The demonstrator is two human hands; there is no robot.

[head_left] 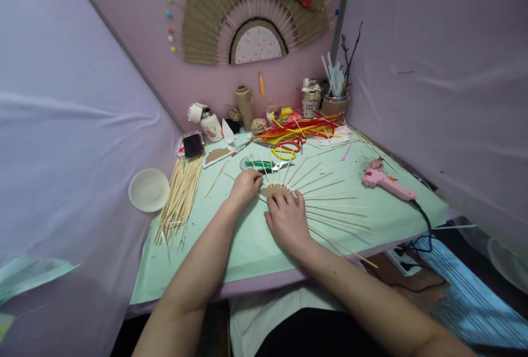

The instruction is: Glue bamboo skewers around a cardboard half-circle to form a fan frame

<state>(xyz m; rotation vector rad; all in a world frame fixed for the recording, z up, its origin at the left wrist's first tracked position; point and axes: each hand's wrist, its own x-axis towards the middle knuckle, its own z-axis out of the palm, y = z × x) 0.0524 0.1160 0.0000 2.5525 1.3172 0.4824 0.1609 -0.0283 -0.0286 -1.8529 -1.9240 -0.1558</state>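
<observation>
A brown half-round cardboard piece (270, 190) lies on the pale green tabletop, with several thin sticks (336, 196) fanning out from it to the back and right. My left hand (246, 185) is at the piece's left edge, its thumb and fingers pinched together around a stick near its inner end. My right hand (287, 218) rests over the front right of the cardboard, fingers spread and bent, pressing down on it. Just behind the cardboard lie green-handled pliers (264, 165).
Loose sticks (179, 197) and a white bowl (149, 190) are at the left. A pink glue gun (385, 181) with a black cord lies right. Behind are red-and-yellow strips (301, 128), scissors (284, 152), a twine spool (245, 106) and jars. A decorated fan (202, 27) hangs above.
</observation>
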